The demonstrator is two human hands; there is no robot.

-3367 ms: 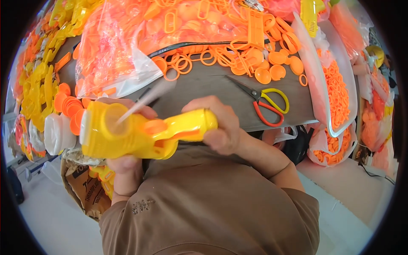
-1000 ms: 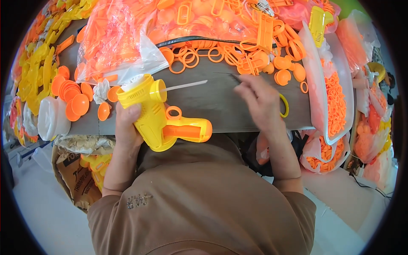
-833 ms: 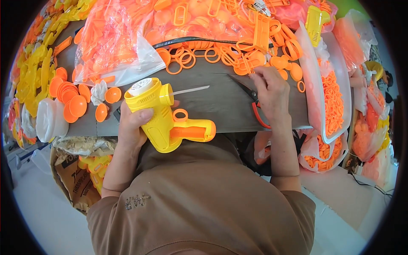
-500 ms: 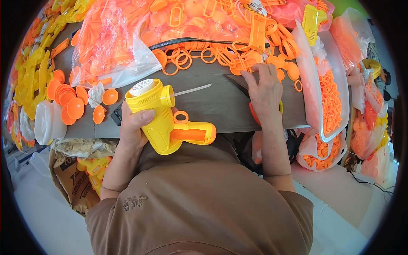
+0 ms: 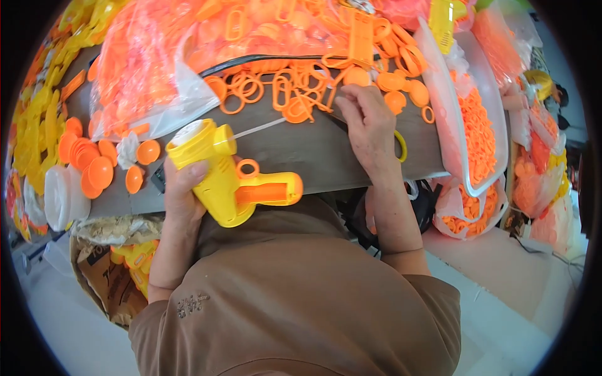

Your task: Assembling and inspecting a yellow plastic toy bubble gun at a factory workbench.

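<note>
My left hand (image 5: pixel 184 188) is wrapped around a yellow plastic toy gun body (image 5: pixel 216 197), its thumb across the side. The body has an orange insert in its handle, a small orange ring and a whitish round piece at its top. A thin white strip (image 5: pixel 260 128) sticks out beside its nozzle. My right hand (image 5: pixel 370 128) hovers over the table with loosely bent fingers, thumb and index slightly apart, and nothing visible between them. Beneath it lie scissors, mostly hidden, with a yellow handle loop (image 5: pixel 401 146) showing. An orange round part (image 5: pixel 297 110) lies left of its fingertips.
Clear bags of orange parts (image 5: pixel 150 75) cover the back of the table (image 5: pixel 313 147). Orange spoon-like pieces (image 5: pixel 100 172) and a white cup (image 5: pixel 59 197) stand left. A translucent bin (image 5: pixel 495 106) of small orange pieces is right. Below left, a paper sack (image 5: pixel 94 269) holds yellow parts.
The orange round part and some loops have shifted left and nearer, away from the pile. My right hand's fingers have bent more. The whole view has shifted slightly.
</note>
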